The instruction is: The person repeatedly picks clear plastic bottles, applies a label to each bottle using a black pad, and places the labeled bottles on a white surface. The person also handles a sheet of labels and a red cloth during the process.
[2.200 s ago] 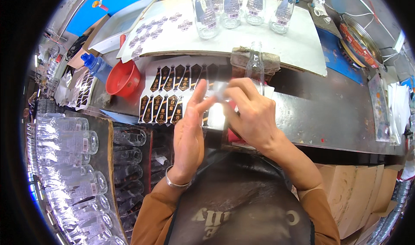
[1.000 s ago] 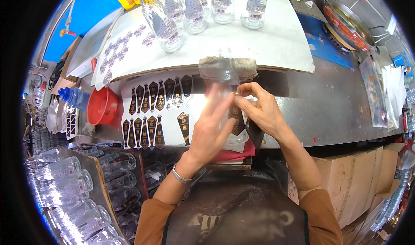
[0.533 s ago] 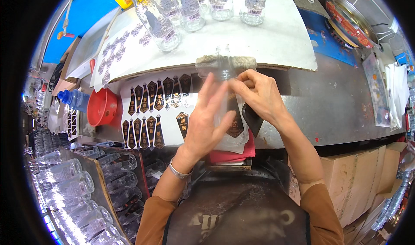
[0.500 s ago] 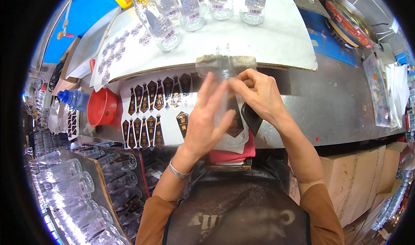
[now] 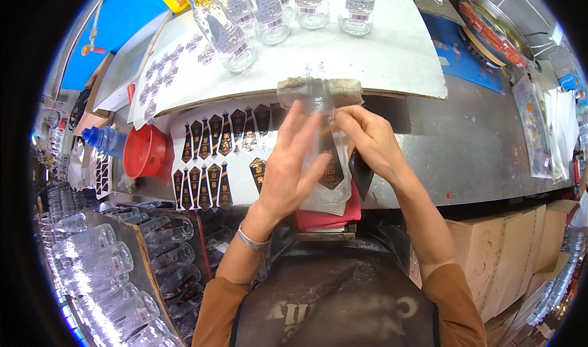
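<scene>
A clear glass bottle (image 5: 337, 191) lies in front of me, its neck resting on a rolled beige cloth (image 5: 349, 91) and its base toward me. On its upper side sits a black, tie-shaped label (image 5: 331, 166) with gold print. My left hand (image 5: 286, 166) is along the bottle's left side, fingers spread and slightly blurred. My right hand (image 5: 372, 140) is closed at the bottle's right shoulder, thumb and forefinger pinched near the narrow end of the label. A dark flat piece (image 5: 361, 174) sticks out below its palm. Whether the pinch holds the label's tip is hidden.
A sheet of black labels (image 5: 239, 169) lies left, beside a red bowl (image 5: 145, 152). Several labelled bottles (image 5: 266, 16) stand on the white board (image 5: 392, 59) ahead. Crates of bottles (image 5: 101, 255) are at lower left, cardboard boxes (image 5: 490, 255) at lower right. A pink cloth (image 5: 334, 215) lies under the bottle's base.
My right hand has shifted slightly right from the bottle's neck, and the dark piece has turned more upright with it. The left hand stays nearly in place, while the bottle has turned or shifted slightly.
</scene>
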{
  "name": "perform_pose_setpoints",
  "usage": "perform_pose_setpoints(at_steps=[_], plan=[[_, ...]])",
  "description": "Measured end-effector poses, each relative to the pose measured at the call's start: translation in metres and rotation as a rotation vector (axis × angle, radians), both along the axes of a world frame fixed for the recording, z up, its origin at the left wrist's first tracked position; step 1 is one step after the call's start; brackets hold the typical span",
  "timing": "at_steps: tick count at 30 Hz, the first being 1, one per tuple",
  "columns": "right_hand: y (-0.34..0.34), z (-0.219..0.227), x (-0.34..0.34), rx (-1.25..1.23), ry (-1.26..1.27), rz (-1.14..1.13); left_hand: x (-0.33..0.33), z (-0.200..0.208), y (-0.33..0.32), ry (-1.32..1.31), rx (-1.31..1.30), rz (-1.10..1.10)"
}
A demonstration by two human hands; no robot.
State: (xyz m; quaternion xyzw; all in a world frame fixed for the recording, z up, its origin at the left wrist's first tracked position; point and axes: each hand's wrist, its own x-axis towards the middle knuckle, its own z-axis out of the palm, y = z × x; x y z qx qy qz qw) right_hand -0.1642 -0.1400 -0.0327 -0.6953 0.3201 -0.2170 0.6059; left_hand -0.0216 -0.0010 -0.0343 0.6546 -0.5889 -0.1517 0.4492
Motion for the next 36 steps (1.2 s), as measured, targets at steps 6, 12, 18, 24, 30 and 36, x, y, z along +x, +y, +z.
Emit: perform_pose_setpoints(at_steps=[6, 12, 18, 24, 30, 36], plan=[[0.017, 0.006, -0.010, 0.021, -0.027, 0.052, 0.001, 0.002, -0.001, -0.035, 0.025, -0.036], [0.017, 0.002, -0.010, -0.015, -0.038, 0.047, 0.004, -0.002, -0.002, -0.019, 0.045, -0.043], [0.016, -0.013, -0.022, 0.157, -0.101, 0.113, 0.002, -0.010, 0.008, 0.327, 0.048, -0.045], [0.037, -0.012, -0.043, 0.184, -0.011, 0.152, -0.011, -0.016, 0.026, 0.790, 0.122, -0.064], [0.044, -0.008, -0.038, 0.046, 0.022, 0.092, -0.015, -0.014, 0.022, 0.845, 0.101, -0.064], [0.043, -0.009, -0.037, 0.052, 0.040, 0.088, -0.019, -0.011, 0.019, 0.862, 0.063, -0.071]])
